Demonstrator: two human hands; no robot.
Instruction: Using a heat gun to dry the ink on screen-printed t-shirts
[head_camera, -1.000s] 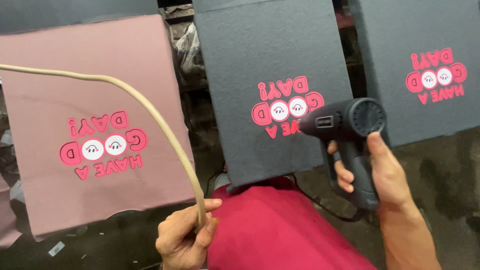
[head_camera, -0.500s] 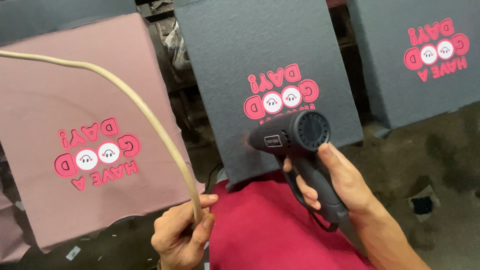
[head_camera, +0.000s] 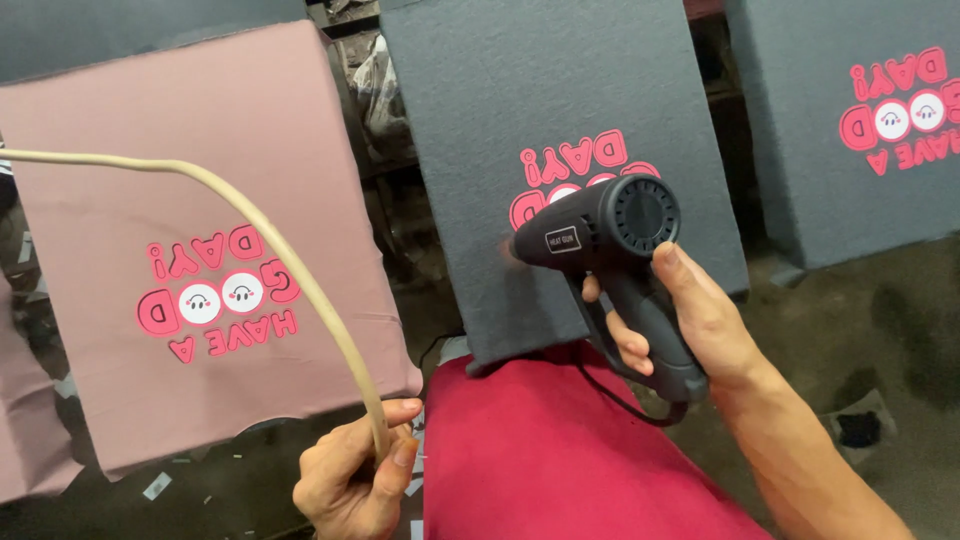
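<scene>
Left hand (head_camera: 350, 485) pinches the beige hose (head_camera: 270, 235) near its end, low and left of the grey panel (head_camera: 560, 170). Right hand (head_camera: 690, 320) grips the black heat gun (head_camera: 610, 235), which has swung left from the panel's right edge: nozzle now sits over its pink print (head_camera: 575, 175), so heat goes there. Pink panel (head_camera: 190, 250) further left.

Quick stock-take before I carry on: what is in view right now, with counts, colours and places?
Heat gun: one, black, centre, nozzle toward the middle grey panel.
Cord: one, beige, arcing from the left edge down to bottom centre.
Pink fabric panel: one, pink with pink print, left.
Grey fabric panels: two, dark grey with pink print, centre and right.
Red cloth: one, bottom centre.
Floor: dark, stained, right.
Right hand: grips the heat gun handle.
Left hand: holds the cord end.
</scene>
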